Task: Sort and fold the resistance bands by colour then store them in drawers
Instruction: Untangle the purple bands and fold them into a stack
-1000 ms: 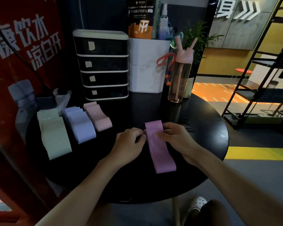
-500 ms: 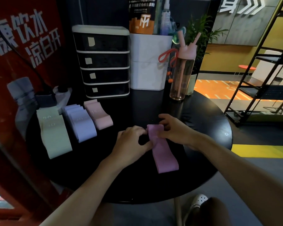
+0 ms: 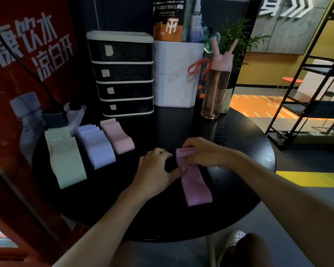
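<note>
Progress: green bands [image 3: 66,164], lilac bands [image 3: 99,151], pink bands [image 3: 121,140] lay sorted, left on table [image 3: 239,143] | purple band [image 3: 196,186] mid-table, far end folded, pinched by right hand [image 3: 203,154] | left hand [image 3: 155,169] loosely curled, thumb pressing its edge | drawers [image 3: 123,74] shut (storing seemingly unstarted)

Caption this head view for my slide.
Left hand and right hand fold purple bands beside the green stack, lavender stack and pink stack.
</note>
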A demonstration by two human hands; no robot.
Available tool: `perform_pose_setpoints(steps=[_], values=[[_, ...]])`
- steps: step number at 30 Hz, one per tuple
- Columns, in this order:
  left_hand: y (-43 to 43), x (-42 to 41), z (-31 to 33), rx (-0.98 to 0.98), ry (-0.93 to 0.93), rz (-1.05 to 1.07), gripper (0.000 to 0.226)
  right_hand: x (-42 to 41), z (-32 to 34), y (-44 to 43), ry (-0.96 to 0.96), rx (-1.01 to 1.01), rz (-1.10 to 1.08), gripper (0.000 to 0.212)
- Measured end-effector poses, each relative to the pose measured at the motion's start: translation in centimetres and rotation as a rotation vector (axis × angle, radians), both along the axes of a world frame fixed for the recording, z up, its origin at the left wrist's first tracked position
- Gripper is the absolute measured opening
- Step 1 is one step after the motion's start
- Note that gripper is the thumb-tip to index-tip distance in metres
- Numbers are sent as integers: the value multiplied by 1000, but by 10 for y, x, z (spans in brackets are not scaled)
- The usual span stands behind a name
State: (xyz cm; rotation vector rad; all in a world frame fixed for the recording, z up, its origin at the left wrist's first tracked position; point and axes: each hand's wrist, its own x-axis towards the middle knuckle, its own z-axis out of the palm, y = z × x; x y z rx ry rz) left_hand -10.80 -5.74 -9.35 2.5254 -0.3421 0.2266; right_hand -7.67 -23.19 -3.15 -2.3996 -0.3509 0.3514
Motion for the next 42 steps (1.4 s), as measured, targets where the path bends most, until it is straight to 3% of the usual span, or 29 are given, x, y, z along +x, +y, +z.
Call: perform_pose_setpoints(steps=[4,7,9,12,16,19,22,24,31,36,42], values=[[0,0,3,6,34,-40,60,-9,4,-7,-76,100,-21,19],[-5,-7,7,-52,96,-75,73,-18,8,-15,-117,314,-80,23],[-11,-16,5,-199,144,-121,60,-23,9,-20,-123,480,-130,23],[-18,-23,4,-466,154,-177,22,-29,8,-29,-78,717,-173,22],[-10,-16,25,-506,41,-179,32,-33,2,-45,-21,911,-216,26],[6,-9,46,-288,-19,-237,36,-37,-11,-54,-16,850,-203,36],[15,-3,54,-37,9,-301,38,-40,-30,-51,-127,582,-204,45],[15,-2,48,27,10,-299,41,-42,-39,-45,-226,434,-193,41],[21,-1,10,-200,-148,-271,52,-45,-48,-42,-353,411,-133,39],[21,-4,10,-283,-56,-204,63,-46,-52,-45,-356,422,-175,29],[20,-8,14,-297,-19,-222,36,-46,-54,-44,-358,407,-211,26]])
